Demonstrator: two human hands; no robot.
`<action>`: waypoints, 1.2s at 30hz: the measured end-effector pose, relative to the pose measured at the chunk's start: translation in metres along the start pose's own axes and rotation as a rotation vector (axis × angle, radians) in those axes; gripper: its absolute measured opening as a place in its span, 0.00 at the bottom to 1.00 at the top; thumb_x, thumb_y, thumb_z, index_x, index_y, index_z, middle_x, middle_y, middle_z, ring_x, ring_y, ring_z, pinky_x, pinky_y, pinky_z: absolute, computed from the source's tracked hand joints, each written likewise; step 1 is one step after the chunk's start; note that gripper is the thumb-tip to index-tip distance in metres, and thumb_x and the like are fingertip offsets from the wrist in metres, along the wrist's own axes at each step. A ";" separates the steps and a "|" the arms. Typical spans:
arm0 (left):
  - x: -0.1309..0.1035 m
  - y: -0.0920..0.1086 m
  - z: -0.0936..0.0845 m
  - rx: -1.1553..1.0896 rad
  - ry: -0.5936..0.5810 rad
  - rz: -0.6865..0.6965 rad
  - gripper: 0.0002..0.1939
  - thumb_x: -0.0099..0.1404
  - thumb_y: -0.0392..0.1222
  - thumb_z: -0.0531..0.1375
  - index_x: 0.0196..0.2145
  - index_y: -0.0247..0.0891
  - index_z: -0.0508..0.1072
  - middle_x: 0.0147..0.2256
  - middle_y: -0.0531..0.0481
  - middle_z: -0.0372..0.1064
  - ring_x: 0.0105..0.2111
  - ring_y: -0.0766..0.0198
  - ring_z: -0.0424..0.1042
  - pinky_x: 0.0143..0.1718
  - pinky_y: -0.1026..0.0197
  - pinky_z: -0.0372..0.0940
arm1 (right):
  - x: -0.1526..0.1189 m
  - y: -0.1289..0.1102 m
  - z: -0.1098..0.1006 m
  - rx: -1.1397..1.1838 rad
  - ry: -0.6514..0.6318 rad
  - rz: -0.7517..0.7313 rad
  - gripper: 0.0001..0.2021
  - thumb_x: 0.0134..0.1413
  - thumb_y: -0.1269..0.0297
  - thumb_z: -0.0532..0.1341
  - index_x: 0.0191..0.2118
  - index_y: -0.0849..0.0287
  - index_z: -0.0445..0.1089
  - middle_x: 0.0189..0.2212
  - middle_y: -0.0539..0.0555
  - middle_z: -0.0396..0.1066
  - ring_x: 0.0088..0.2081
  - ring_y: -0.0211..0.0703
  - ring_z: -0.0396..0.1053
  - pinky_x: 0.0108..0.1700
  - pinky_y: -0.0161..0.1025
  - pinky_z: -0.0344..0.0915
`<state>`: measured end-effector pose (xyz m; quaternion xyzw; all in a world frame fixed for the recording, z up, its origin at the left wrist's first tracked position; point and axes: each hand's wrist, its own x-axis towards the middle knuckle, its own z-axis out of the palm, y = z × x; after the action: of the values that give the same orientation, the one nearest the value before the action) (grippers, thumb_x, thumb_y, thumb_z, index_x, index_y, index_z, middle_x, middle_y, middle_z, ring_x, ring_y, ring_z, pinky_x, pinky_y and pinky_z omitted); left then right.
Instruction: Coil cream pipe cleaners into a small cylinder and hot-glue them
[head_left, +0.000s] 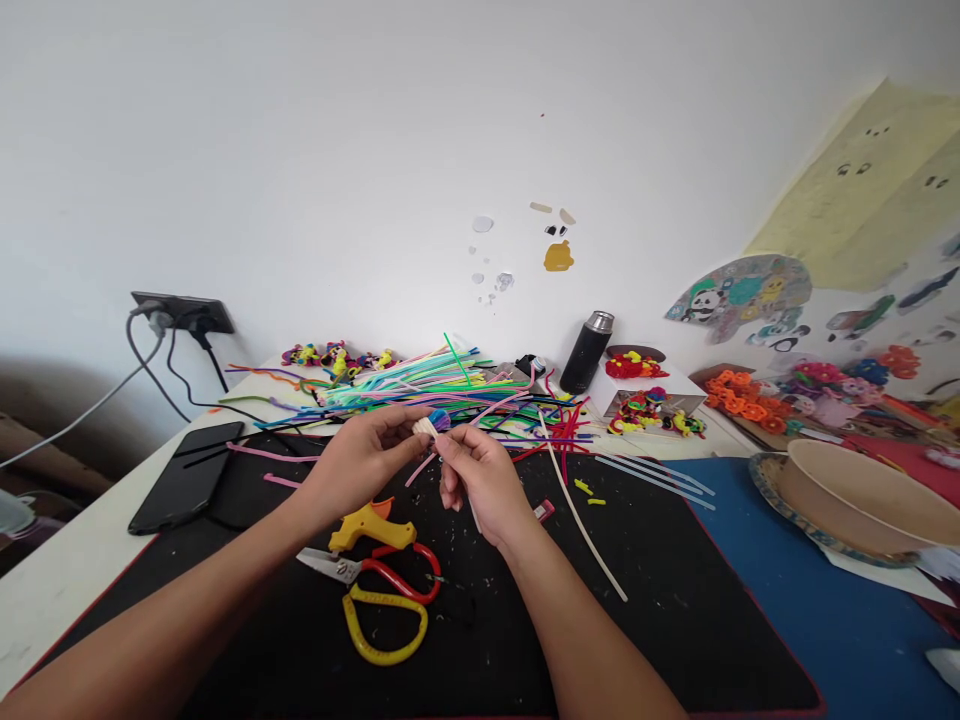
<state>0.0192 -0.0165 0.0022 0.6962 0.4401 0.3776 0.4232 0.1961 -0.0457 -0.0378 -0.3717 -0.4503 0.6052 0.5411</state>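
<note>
Above the black mat, my left hand [367,450] and my right hand [480,475] meet around a small pipe-cleaner piece [425,427], cream with a blue and purple part. My left fingers pinch it from the left. The right thumb and fingertips close on its right side; a thin pale stem seems to hang below that hand. Beneath my hands lie scissors [386,610] with one red and one yellow handle, and a yellow glue gun [373,527] touching them. Right of my right hand, a long cream pipe cleaner [581,520] lies across the mat.
A heap of coloured pipe cleaners [420,385] spreads along the wall behind my hands. A phone [187,475] with cables lies left. Farther right are a black thermos [588,352], a white box [660,380], clear glue sticks [660,475] and a round bowl [862,480].
</note>
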 end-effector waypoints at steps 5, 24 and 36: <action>0.001 -0.001 0.002 0.007 0.036 0.006 0.28 0.61 0.58 0.69 0.52 0.36 0.81 0.36 0.46 0.81 0.35 0.53 0.77 0.37 0.58 0.68 | 0.000 0.000 0.000 -0.007 0.009 -0.007 0.20 0.54 0.44 0.70 0.32 0.56 0.68 0.14 0.41 0.63 0.14 0.33 0.61 0.15 0.29 0.52; -0.003 0.019 0.004 -0.269 -0.016 -0.071 0.19 0.54 0.54 0.75 0.38 0.40 0.85 0.33 0.48 0.81 0.33 0.57 0.75 0.38 0.59 0.69 | -0.001 0.000 0.001 0.005 -0.015 -0.019 0.20 0.55 0.44 0.70 0.31 0.56 0.68 0.15 0.41 0.64 0.14 0.33 0.61 0.15 0.29 0.52; -0.008 0.025 0.002 -0.205 -0.049 -0.054 0.20 0.58 0.57 0.71 0.39 0.39 0.83 0.29 0.50 0.76 0.30 0.59 0.72 0.32 0.60 0.68 | -0.002 -0.003 0.002 0.039 -0.033 0.022 0.23 0.53 0.42 0.71 0.30 0.56 0.66 0.15 0.42 0.65 0.14 0.32 0.62 0.15 0.29 0.52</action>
<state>0.0262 -0.0309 0.0233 0.6461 0.4072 0.3919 0.5130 0.1957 -0.0476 -0.0350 -0.3561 -0.4433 0.6258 0.5340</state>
